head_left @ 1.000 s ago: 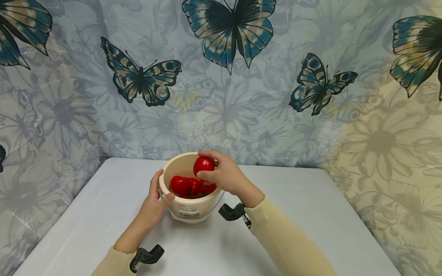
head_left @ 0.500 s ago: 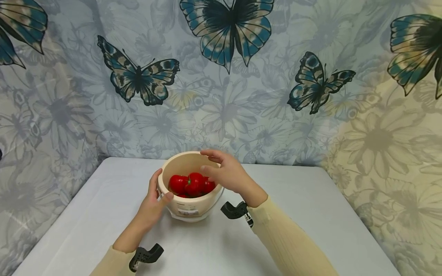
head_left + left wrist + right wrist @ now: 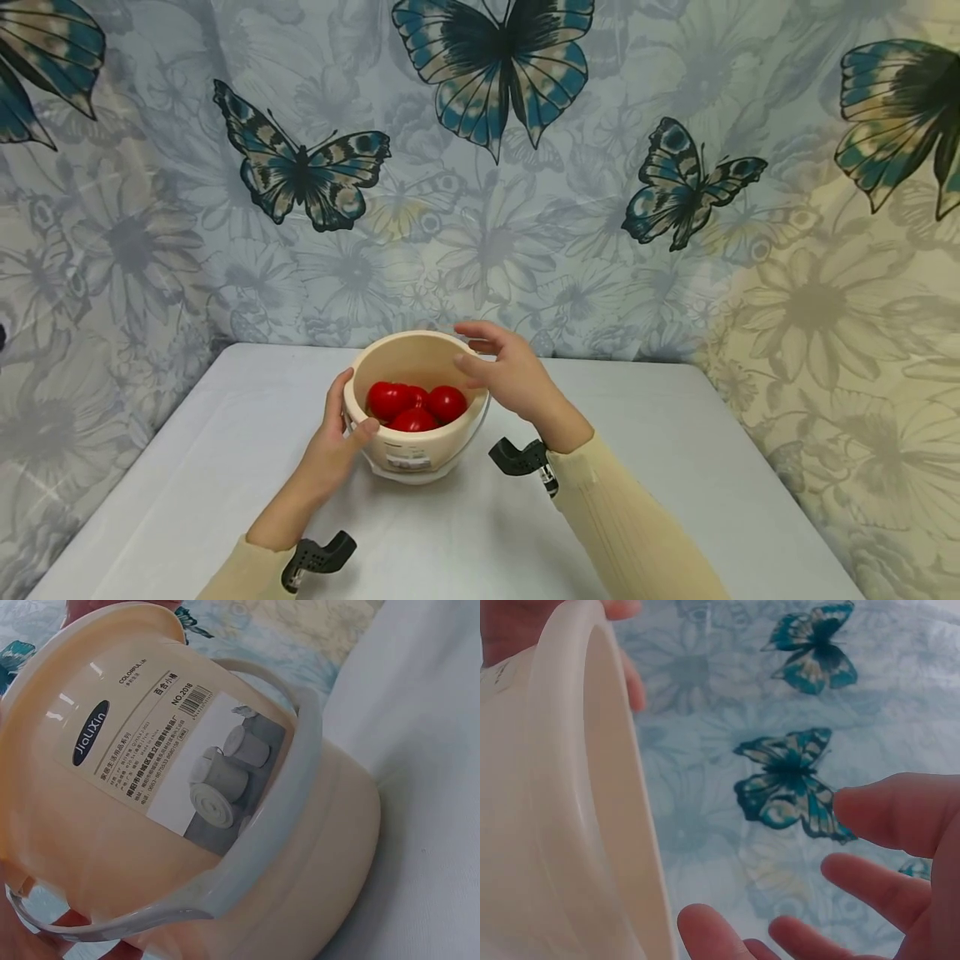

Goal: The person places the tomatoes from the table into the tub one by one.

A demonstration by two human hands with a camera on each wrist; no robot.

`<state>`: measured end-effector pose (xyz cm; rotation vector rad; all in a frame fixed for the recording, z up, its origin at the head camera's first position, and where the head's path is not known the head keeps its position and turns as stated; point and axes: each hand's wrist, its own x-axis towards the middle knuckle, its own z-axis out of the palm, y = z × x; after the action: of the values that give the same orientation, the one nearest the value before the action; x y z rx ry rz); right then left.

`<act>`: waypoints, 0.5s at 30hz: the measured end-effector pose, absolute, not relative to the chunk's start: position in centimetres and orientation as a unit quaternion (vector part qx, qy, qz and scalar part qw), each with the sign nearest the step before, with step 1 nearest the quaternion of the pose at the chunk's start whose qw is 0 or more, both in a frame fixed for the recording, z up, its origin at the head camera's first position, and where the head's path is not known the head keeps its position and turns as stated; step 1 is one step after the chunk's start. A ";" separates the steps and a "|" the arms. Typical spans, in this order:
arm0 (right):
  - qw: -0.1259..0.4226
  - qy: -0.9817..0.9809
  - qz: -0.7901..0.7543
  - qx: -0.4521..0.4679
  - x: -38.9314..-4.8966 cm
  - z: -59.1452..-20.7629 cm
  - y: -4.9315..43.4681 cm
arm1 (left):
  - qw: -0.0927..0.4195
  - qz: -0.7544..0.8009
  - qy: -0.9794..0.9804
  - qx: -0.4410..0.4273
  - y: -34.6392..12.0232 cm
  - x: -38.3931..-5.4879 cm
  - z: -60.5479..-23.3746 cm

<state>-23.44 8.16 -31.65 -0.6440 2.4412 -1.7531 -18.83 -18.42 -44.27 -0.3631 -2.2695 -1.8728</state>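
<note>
A butterfly-print curtain (image 3: 480,167) hangs behind a white table (image 3: 675,467), near whose far edge stands a cream plastic bucket (image 3: 408,442) with a grey bail handle (image 3: 255,855) folded down its side. The left hand (image 3: 341,437) grips its near rim, thumb curled over the edge, while the right hand (image 3: 510,375) hovers at the far rim, fingers (image 3: 885,817) spread and empty. Inside lie red tomatoes (image 3: 416,404): smooth, probably soft and easily bruised, best cupped lightly round the middle

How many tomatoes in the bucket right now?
3 visible, all inside the bucket: left tomato, right tomato, front tomato. More may be hidden beneath.
</note>
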 end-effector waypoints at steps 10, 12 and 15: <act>-0.113 0.897 -0.395 -0.160 -22.4 -32.1 10.4 | 0.040 -0.534 -0.842 -0.066 -19.4 -18.4 -42.1; -0.142 0.917 -0.341 -0.150 -21.9 -32.4 11.1 | 0.021 -0.464 -0.885 -0.047 -19.8 -17.9 -40.7; -0.158 0.947 -0.252 -0.119 -21.2 -32.8 11.7 | 0.003 -0.355 -0.934 -0.037 -19.8 -17.2 -38.3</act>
<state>-21.16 11.73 -32.76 -0.4167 3.3183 -0.8819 -17.25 -19.75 -38.28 -0.1173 -2.9285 -1.1125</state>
